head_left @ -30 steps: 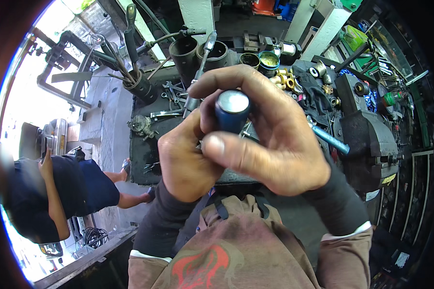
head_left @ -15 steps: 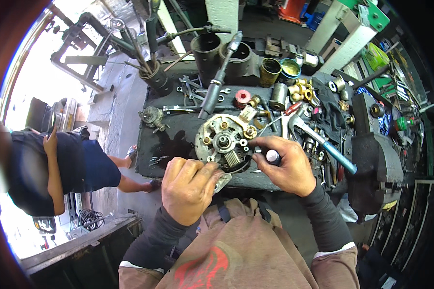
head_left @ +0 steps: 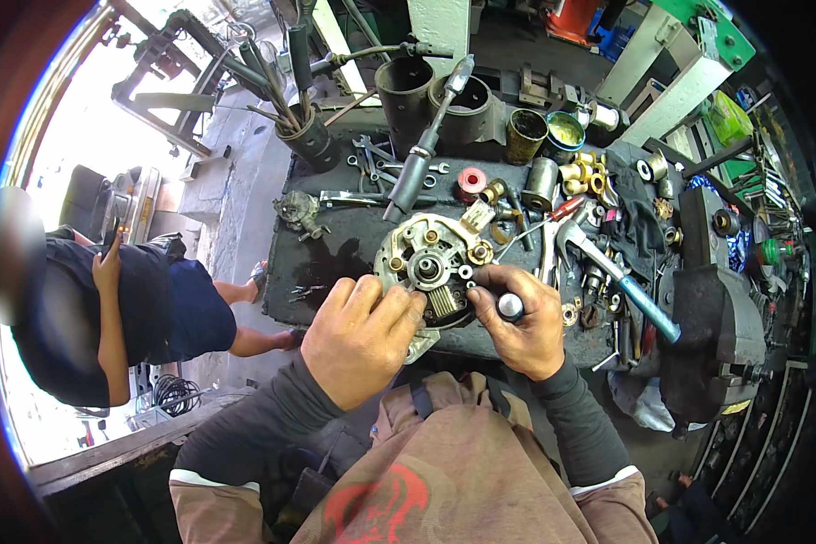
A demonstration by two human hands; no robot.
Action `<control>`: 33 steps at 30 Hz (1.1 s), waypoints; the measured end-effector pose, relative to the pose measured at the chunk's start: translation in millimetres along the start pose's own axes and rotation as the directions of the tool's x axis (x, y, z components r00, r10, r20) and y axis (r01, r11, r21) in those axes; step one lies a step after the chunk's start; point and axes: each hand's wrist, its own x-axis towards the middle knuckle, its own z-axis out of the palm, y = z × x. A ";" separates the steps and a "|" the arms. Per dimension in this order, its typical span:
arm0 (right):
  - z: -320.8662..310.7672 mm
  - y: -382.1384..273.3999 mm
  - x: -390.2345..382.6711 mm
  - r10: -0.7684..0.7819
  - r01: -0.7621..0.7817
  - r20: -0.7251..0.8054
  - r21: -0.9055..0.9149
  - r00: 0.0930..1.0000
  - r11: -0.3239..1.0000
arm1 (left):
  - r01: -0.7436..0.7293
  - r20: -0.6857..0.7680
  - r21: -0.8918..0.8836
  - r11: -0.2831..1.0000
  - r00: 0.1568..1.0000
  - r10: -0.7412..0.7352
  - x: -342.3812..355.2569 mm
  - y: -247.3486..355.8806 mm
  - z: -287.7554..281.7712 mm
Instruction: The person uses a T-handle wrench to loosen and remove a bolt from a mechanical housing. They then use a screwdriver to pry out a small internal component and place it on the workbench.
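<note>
A round metal housing assembly (head_left: 431, 263), with brass-coloured fittings and a central shaft, lies near the front of the bench. My left hand (head_left: 363, 335) is at its lower left edge, fingers bent and pressed together; what they pinch is hidden. My right hand (head_left: 524, 331) grips a dark cylindrical tool (head_left: 510, 306) with a silver end, its thumb and forefinger close to the housing's right side. A hammer (head_left: 644, 304) with a blue handle lies to the right, and a long dark tool (head_left: 414, 168) lies above the housing.
The dark bench (head_left: 295, 286) holds several spanners (head_left: 390, 177), tins (head_left: 526, 131), cups of tools (head_left: 308, 140) and loose fittings. A vise (head_left: 716, 331) is at its right. On the left a person (head_left: 154, 317) in dark clothes holds a dark handheld object.
Both hands have dropped from close below the camera, where they were clasped round the dark tool, to either side of the housing. The tool is now in my right hand alone.
</note>
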 end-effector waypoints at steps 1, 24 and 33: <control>0.3 -0.5 0.4 -0.026 0.026 -0.010 -0.008 1.000 1.000 | -0.012 0.019 0.002 1.000 1.000 0.011 1.0 -0.5 -0.4; 8.0 -13.4 -4.7 -0.038 0.030 -0.103 -0.079 0.994 0.996 | 0.032 -0.113 -0.104 0.994 0.993 -0.044 -9.1 1.4 19.5; 9.7 -11.1 -7.1 -0.058 0.049 -0.120 -0.077 0.991 0.996 | 0.107 -0.103 -0.167 0.980 0.987 -0.126 -9.9 5.7 18.2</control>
